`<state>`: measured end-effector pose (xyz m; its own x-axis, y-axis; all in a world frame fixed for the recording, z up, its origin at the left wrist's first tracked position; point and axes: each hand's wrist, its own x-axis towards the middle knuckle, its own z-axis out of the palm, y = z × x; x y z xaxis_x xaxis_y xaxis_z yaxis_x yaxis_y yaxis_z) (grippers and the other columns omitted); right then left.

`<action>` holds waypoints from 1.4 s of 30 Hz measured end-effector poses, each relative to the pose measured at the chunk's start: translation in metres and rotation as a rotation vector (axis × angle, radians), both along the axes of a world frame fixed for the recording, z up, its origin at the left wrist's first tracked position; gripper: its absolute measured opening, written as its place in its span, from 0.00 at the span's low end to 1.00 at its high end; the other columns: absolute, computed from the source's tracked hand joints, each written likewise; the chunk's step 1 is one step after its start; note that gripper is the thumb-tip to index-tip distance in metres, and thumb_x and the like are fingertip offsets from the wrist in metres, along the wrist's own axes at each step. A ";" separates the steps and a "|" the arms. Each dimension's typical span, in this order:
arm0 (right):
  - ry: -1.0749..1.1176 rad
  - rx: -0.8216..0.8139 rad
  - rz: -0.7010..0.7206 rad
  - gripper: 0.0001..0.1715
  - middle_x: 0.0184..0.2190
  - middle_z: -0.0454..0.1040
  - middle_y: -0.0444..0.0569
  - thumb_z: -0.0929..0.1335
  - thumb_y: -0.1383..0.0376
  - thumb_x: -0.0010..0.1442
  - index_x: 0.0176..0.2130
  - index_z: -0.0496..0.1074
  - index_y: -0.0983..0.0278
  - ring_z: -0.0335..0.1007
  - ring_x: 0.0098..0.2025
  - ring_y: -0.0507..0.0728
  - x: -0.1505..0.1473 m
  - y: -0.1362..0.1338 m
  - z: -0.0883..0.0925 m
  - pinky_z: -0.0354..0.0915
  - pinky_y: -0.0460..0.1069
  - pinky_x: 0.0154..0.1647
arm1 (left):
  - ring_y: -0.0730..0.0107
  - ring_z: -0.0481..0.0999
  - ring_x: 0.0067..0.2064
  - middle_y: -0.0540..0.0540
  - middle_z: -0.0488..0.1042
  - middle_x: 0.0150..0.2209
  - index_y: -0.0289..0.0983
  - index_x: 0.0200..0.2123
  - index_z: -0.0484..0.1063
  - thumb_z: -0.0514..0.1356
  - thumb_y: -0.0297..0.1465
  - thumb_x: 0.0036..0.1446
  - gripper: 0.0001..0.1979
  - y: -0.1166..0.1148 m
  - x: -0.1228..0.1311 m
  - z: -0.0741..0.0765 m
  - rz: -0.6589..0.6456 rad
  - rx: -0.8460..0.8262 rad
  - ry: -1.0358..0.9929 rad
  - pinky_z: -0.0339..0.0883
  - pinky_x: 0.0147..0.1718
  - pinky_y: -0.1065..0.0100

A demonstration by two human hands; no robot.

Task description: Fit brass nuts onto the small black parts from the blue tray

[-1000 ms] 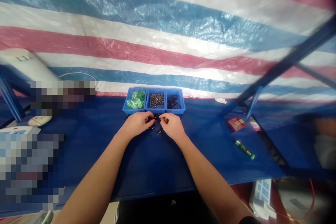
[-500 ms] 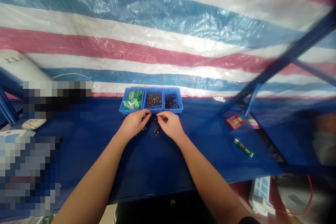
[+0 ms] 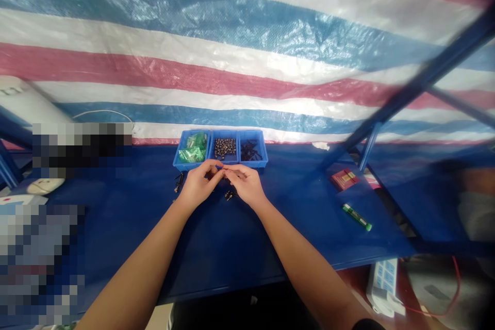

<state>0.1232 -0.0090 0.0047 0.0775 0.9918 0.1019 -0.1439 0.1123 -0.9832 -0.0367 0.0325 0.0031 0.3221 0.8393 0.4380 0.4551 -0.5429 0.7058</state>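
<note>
My left hand point(image 3: 201, 181) and my right hand point(image 3: 246, 181) meet at the fingertips just in front of the blue bins. Both are closed in a pinch, and whatever sits between the fingers is too small and covered to make out. Under and beside them lie small black and brass-coloured parts point(image 3: 231, 195), partly hidden by my hands. More black pieces point(image 3: 178, 182) lie left of my left hand. Behind the hands, one bin holds green packets point(image 3: 193, 153), the middle one small brass-coloured metal parts point(image 3: 225, 148), the right one thin black parts point(image 3: 250, 151).
The blue table point(image 3: 309, 216) carries a red box point(image 3: 344, 179) and a green tube point(image 3: 356, 217) on the right. Blue metal frame bars point(image 3: 402, 93) rise at the right. A striped tarp point(image 3: 232, 72) hangs behind. A power strip point(image 3: 384, 278) sits below the table's right edge.
My hands have come together, the fingertips now touching where a gap was before. The right hand moved slightly left. The black pieces on the left are more exposed.
</note>
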 end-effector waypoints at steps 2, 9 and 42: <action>-0.015 0.005 -0.007 0.14 0.38 0.81 0.50 0.70 0.57 0.58 0.41 0.79 0.62 0.77 0.40 0.58 0.000 -0.001 0.001 0.73 0.51 0.42 | 0.76 0.71 0.27 0.52 0.71 0.26 0.38 0.48 0.73 0.59 0.35 0.62 0.13 -0.002 0.000 0.001 -0.007 0.056 0.025 0.67 0.31 0.74; -0.130 -0.023 -0.124 0.09 0.30 0.79 0.47 0.72 0.60 0.55 0.34 0.79 0.63 0.74 0.32 0.55 0.008 0.004 -0.001 0.72 0.49 0.38 | 0.68 0.80 0.41 0.46 0.81 0.40 0.40 0.41 0.79 0.58 0.36 0.63 0.11 -0.005 0.001 0.006 -0.040 0.195 0.114 0.73 0.44 0.68; -0.156 0.006 -0.099 0.13 0.32 0.79 0.48 0.71 0.59 0.56 0.40 0.79 0.63 0.75 0.34 0.55 0.009 0.002 0.004 0.72 0.49 0.38 | 0.68 0.78 0.31 0.47 0.79 0.32 0.39 0.45 0.75 0.52 0.44 0.65 0.19 -0.006 -0.002 0.009 0.003 -0.032 0.207 0.70 0.33 0.71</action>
<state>0.1321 -0.0074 0.0089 0.1579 0.9794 0.1259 0.0220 0.1240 -0.9920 -0.0384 0.0267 0.0116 0.3996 0.8529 0.3360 0.5936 -0.5201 0.6141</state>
